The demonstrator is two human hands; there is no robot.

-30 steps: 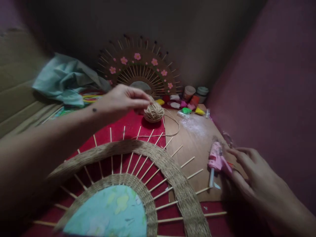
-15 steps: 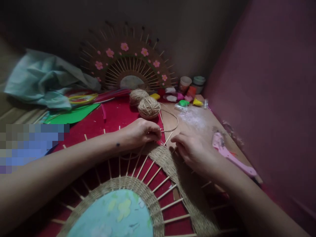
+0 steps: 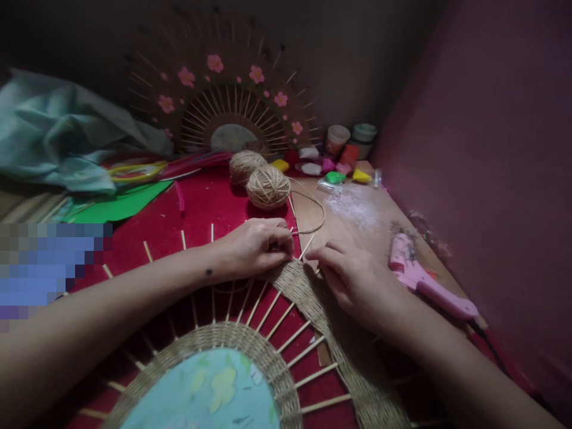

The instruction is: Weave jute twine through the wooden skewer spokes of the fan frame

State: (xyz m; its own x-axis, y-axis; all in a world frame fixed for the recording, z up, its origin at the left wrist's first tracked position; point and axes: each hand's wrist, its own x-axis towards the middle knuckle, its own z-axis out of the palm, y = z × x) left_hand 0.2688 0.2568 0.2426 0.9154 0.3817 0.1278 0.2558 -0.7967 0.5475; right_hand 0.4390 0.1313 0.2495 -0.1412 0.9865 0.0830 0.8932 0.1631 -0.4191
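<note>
A fan (image 3: 210, 381) lies beneath the left arm (image 3: 138, 298). From its center, twine balls (image 3: 268, 187) sit toward twelve o'clock; the left hand (image 3: 268, 247) curls at one, its grip hidden; the right hand (image 3: 353, 280) bends beside a stick (image 3: 307, 245) at two, hold unclear; a glue gun (image 3: 422, 286) lies beyond.

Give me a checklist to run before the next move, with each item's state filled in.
1. Front twine ball resting steadily: ok, it sits beside the other ball.
2. Loose strand free of knots: ok where visible, an open curve.
3. Left hand gripping twine: cannot tell, its fingertips are obscured.
4. Right hand near the woven band: ok, over its outer edge.
5. Whole band in view: not ok, the left forearm covers part.
6. Glue gun cool: cannot tell; it lies close to the right forearm.
</note>
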